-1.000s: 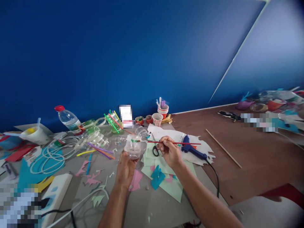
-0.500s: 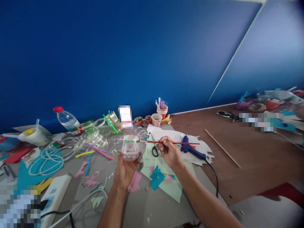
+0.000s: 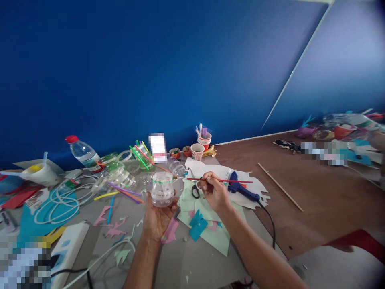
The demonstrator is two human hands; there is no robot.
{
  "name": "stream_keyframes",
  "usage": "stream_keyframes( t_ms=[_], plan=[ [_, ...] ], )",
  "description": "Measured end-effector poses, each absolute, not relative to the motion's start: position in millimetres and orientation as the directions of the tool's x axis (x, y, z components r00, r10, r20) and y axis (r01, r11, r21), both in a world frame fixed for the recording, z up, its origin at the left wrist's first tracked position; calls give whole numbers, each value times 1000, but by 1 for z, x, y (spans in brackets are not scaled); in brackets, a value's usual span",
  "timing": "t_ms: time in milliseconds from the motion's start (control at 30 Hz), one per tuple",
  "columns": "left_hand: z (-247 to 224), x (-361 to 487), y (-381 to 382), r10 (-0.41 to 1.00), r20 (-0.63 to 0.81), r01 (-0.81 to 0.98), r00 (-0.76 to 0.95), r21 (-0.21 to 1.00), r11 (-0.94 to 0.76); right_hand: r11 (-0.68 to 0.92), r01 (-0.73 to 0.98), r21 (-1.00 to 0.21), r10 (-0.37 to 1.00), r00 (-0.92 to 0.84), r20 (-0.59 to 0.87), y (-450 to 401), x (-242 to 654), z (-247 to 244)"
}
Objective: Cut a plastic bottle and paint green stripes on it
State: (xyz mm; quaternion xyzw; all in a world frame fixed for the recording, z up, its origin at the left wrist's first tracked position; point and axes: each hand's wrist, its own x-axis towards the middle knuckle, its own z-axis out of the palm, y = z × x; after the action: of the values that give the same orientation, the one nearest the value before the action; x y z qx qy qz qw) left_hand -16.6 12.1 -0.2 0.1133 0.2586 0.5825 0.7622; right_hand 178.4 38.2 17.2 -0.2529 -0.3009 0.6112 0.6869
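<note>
In my left hand (image 3: 160, 220) rests a clear cut-off plastic bottle piece (image 3: 162, 192), held from below with the fingers around its lower part. A green painted band circles its upper part. My right hand (image 3: 214, 190) pinches a thin red-handled paintbrush (image 3: 192, 179), which lies nearly level. The brush tip points left at the bottle piece's upper right edge; whether it touches cannot be made out. Below and behind my right hand are black-handled scissors (image 3: 195, 192), partly hidden, on pale green paper (image 3: 216, 237). A blue glue gun (image 3: 245, 190) lies to the right.
A power strip (image 3: 70, 249) and a coiled white cable (image 3: 57, 204) occupy the left. Behind stand a red-capped water bottle (image 3: 84, 153), colored straws and paper cups (image 3: 197, 151). A wooden stick (image 3: 279, 186) lies on the brown table at right. Paper scraps are scattered around.
The bottle piece has shifted slightly left and tilted in my left hand, so its green band sits differently from the brush tip. My right hand stays nearly in place with the paintbrush.
</note>
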Motion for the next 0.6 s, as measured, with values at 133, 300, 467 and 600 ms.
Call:
stream_keyframes(
  t_ms=[133, 300, 467, 600],
  plan=[
    [-1, -17, 14, 940, -303, -830, 156, 476, 291, 110, -735, -669, 992, 40, 118, 35, 178, 20],
    [-2, -14, 16, 938, -321, -821, 134, 494, 287, 114, -712, -693, 985, -8, 171, 32, 174, 19],
    [-1, -13, 14, 931, -327, -810, 163, 494, 316, 119, -687, -717, 990, 24, 142, 36, 175, 16],
    [1, -15, 13, 926, -329, -810, 183, 484, 332, 126, -674, -728, 991, 62, 115, 39, 180, 16]
  ],
)
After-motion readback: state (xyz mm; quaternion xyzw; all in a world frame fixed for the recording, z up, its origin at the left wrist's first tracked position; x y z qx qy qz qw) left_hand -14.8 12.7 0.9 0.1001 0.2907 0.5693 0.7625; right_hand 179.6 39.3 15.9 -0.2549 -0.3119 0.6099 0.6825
